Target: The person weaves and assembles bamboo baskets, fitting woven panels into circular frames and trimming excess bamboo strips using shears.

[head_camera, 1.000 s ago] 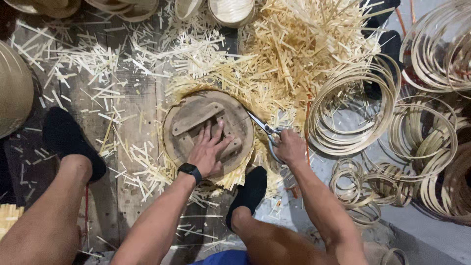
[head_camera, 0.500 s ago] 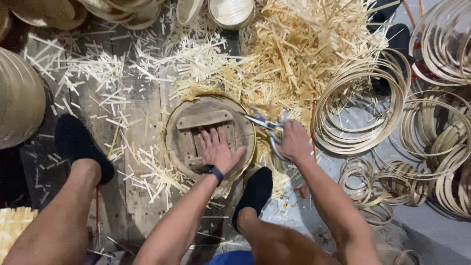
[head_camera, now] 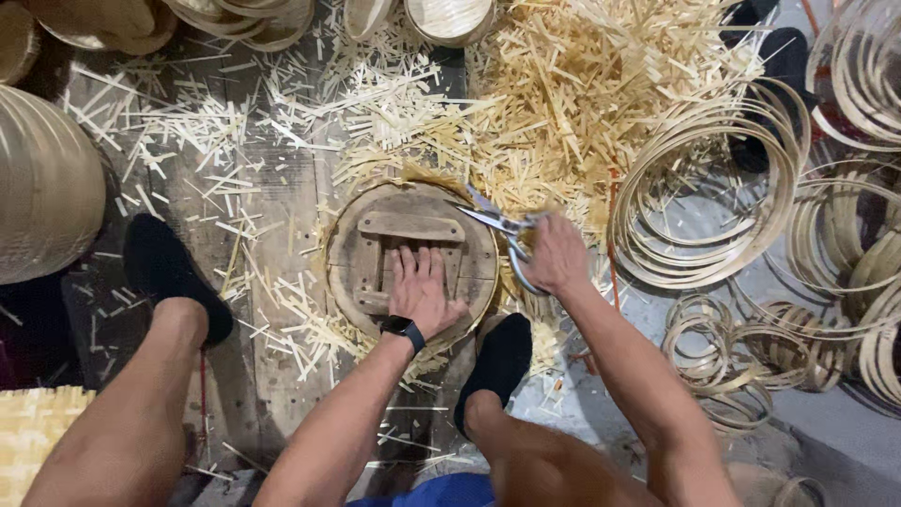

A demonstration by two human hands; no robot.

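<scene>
So the left hand point(head_camera: 422, 291) lies flat, fingers spread, on the round wooden form point(head_camera: 413, 258) on the plank floor (bamboo offcuts point(head_camera: 601, 103) everywhere). Right hand point(head_camera: 556, 253) grips metal shears point(head_camera: 497, 223), blades at the form's upper right edge.

Two hands in view — the left hand point(head_camera: 424, 293) flat on one round wooden form point(head_camera: 413, 258), the right hand point(head_camera: 556, 255) gripping one pair of steel scissors point(head_camera: 497, 225). One black wristwatch point(head_camera: 404, 329), two black slippers point(head_camera: 174, 277) — and bamboo hoop coils point(head_camera: 704, 188), too many to count.
</scene>
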